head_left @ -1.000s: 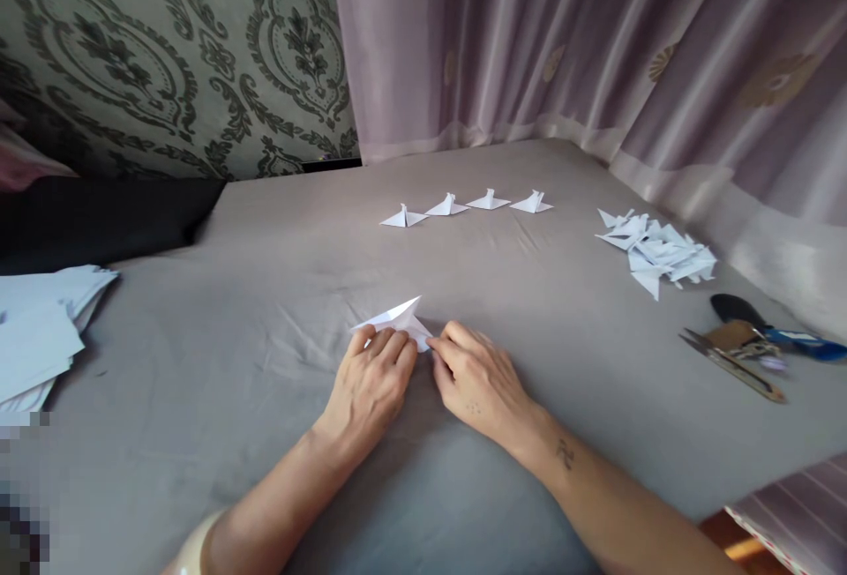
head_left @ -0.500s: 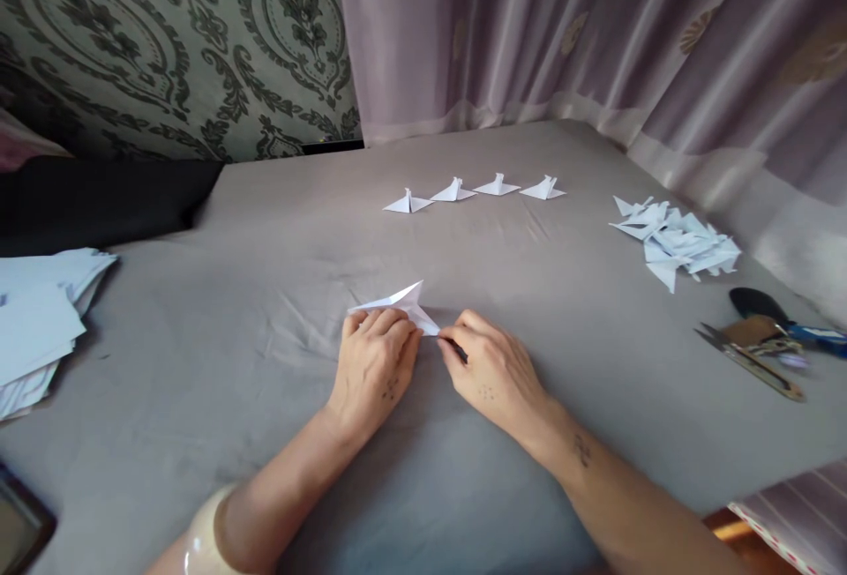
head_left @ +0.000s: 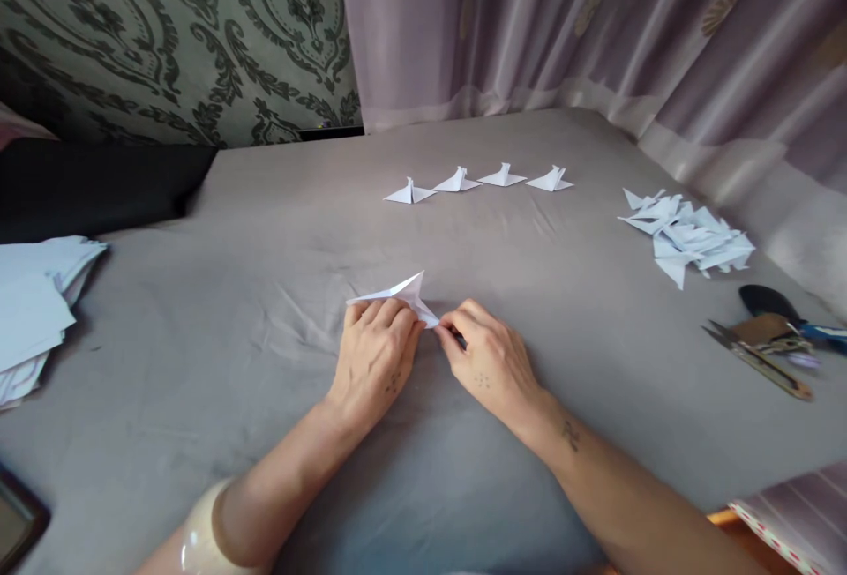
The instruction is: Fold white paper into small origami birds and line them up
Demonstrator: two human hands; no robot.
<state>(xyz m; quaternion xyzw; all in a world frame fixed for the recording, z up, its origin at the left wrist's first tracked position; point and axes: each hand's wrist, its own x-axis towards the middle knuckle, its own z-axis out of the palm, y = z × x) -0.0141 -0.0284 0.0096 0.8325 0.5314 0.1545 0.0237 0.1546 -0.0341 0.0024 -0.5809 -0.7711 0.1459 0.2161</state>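
Folded paper (head_left: 411, 292) wider-spread, crosswise, tip (head_left: 419, 280) forward

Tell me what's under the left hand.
A folded white paper; its far part shows past the left hand. The part under the fingers is covered, so I can't see it.

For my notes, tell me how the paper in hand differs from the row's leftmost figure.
The left hand partly covers the held paper; the leftmost figure is uncovered. The right hand pinches the held paper's tip; the leftmost figure rests untouched on gray cloth. Both are white and folded.
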